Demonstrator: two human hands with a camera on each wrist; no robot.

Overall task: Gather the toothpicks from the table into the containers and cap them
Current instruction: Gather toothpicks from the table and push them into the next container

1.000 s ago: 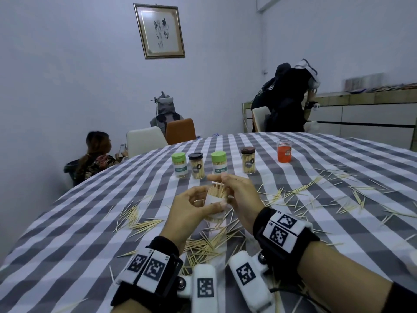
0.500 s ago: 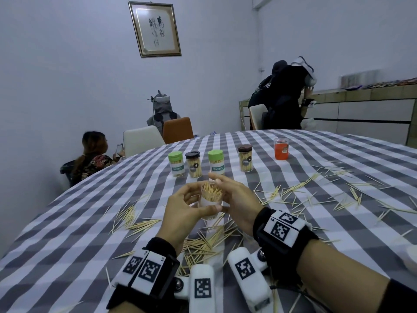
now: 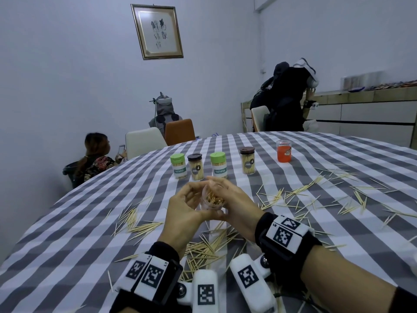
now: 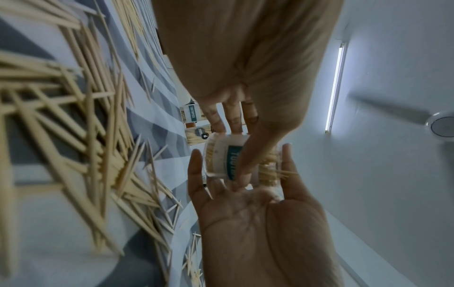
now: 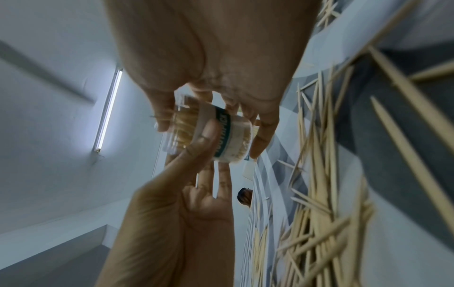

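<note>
A clear, uncapped toothpick container (image 3: 212,201) full of toothpicks is held above the table, its mouth tipped toward me. My left hand (image 3: 198,205) cups it from the left with curled fingers. My right hand (image 3: 224,199) grips it from the right. In the left wrist view the container (image 4: 221,155) lies between my left fingers, and the right thumb crosses its teal label. The right wrist view shows the container (image 5: 236,136) with the left hand's fingers wrapped over it. Loose toothpicks (image 3: 209,247) lie piled below my hands. No cap shows.
Two green-capped containers (image 3: 178,166) (image 3: 218,164), two brown-capped ones (image 3: 195,167) (image 3: 247,160) and an orange jar (image 3: 283,151) stand in a row behind my hands. More toothpicks are scattered left (image 3: 135,222) and right (image 3: 304,195) on the checked tablecloth (image 3: 67,245). People sit and stand beyond the table.
The container was upright with toothpicks sticking above its rim; it now tips toward me and the toothpicks sit lower inside. Both hands have kept their hold.
</note>
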